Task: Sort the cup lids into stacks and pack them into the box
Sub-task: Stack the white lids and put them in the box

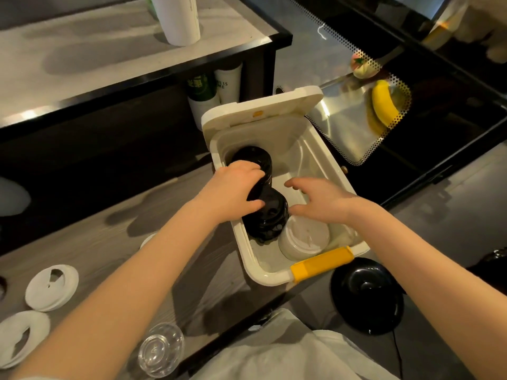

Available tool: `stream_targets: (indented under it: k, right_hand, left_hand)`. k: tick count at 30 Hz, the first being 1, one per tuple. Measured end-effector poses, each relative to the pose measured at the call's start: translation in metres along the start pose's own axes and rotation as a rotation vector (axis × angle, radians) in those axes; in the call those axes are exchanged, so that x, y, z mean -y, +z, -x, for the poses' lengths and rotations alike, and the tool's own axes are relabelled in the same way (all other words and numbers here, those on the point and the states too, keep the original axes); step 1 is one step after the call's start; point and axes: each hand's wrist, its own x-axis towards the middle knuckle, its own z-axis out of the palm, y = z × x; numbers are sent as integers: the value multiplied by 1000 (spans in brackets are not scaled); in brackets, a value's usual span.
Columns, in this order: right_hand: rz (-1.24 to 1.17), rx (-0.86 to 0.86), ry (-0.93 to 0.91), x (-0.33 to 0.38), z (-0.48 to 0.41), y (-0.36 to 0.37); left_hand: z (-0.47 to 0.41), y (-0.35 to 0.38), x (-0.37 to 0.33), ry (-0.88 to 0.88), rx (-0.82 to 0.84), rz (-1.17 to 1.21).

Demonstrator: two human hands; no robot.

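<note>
A white box [270, 274] with a yellow handle [322, 263] and raised flap stands open below the counter edge. Inside lie a long stack of black lids [270, 216] along its left wall and a stack of white lids [303, 238] at the near end. My left hand [230, 192] is shut on the black stack near its middle. Beside it my right hand [323, 200] hovers inside the box with fingers spread, holding nothing. Two white lids [52, 286] [22, 338] and a clear lid stack [160, 351] rest on the counter at lower left.
A black round object [367, 294] with a cord sits to the right of the box. Paper cups [210, 91] stand under a raised shelf, and a white cup stack [178, 19] stands on it. A glass case with a banana [384, 105] is at right.
</note>
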Motion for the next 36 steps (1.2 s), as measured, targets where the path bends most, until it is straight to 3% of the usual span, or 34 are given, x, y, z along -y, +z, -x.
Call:
stream_targets:
  k: [7, 15, 19, 25, 32, 36]
  right_hand:
    - [59, -203, -307, 82, 6, -2]
    - [224, -45, -490, 174, -27, 59]
    - [326, 108, -450, 201, -50, 104]
    - [408, 247, -294, 215, -90, 164]
    - [312, 259, -125, 214, -102, 209]
    - [308, 127, -143, 213, -104, 218]
  left_hand:
    - [74, -20, 66, -273, -130, 94]
    - [180, 11, 134, -577, -41, 134]
    - [229, 39, 162, -753, 128, 191]
    - [292, 63, 199, -941, 198, 220]
    - [321, 85, 241, -1025, 210, 263]
    - [310, 93, 250, -1043, 247, 264]
